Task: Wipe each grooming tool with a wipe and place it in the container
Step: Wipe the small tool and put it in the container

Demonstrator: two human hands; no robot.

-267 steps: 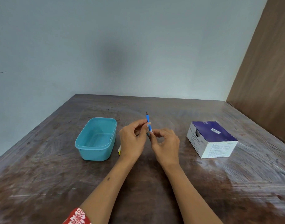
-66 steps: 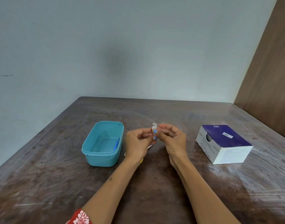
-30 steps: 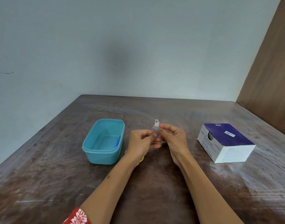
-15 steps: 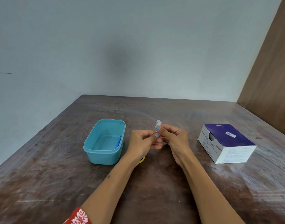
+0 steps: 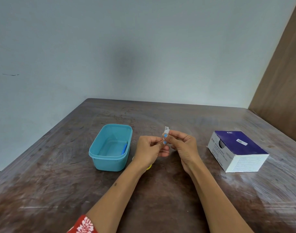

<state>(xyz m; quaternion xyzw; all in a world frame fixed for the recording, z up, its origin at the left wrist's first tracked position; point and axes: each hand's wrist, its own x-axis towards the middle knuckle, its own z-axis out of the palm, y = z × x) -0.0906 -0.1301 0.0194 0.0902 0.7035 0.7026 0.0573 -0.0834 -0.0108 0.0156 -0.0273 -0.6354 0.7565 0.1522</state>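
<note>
Wiping: both hands [image 5: 167,147] pinch a small clipper [image 5: 166,132].
Done: blue tool [image 5: 124,149] in container [image 5: 108,161].
Left: clipper, yellow item [image 5: 149,167].

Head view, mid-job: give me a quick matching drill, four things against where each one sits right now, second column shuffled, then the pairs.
Things:
1. blue tool
2. metal tool
3. box
4. yellow item

Places:
A. on the table, mostly hidden under the left hand
B. inside the tub, along its right wall
C. on the table, right of both hands
D. held up between the left hand and the right hand

Pairs: 1-B, 2-D, 3-C, 4-A
</note>
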